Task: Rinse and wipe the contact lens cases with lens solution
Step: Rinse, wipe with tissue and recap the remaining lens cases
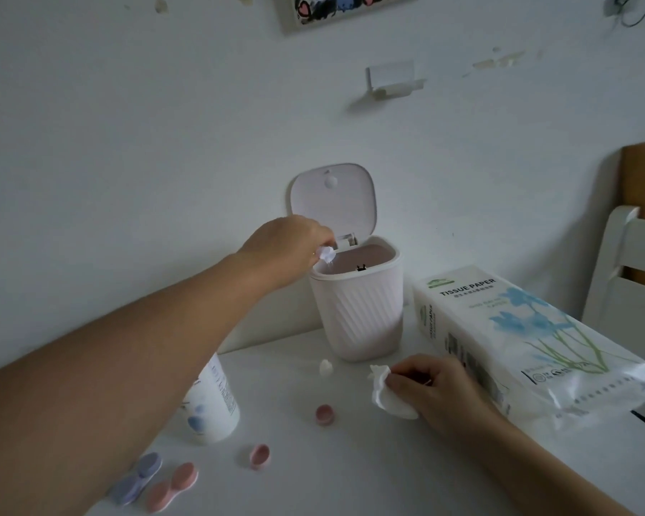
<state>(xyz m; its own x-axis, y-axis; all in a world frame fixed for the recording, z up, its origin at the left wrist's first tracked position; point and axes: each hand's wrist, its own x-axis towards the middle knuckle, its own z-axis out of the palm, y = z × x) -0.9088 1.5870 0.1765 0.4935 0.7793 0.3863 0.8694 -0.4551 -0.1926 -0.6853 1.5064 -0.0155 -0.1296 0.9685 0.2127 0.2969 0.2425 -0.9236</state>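
Observation:
My left hand (289, 247) reaches over the open rim of a small pale pink bin (358, 314) and pinches a crumpled white tissue scrap (326, 254) above the opening. My right hand (431, 385) rests on the white table and holds a folded white tissue (384, 392). A purple lens case (136, 482) and a pink lens case (172, 491) lie side by side at the near left. Two loose pink caps (325, 415) (259, 456) sit in the middle. The white lens solution bottle (211, 404) lies partly hidden behind my left forearm.
The bin's lid (332, 195) stands upright against the wall. A tissue paper pack (518, 340) lies at the right. A small white scrap (325, 366) lies in front of the bin. A white chair (626, 270) stands at the far right.

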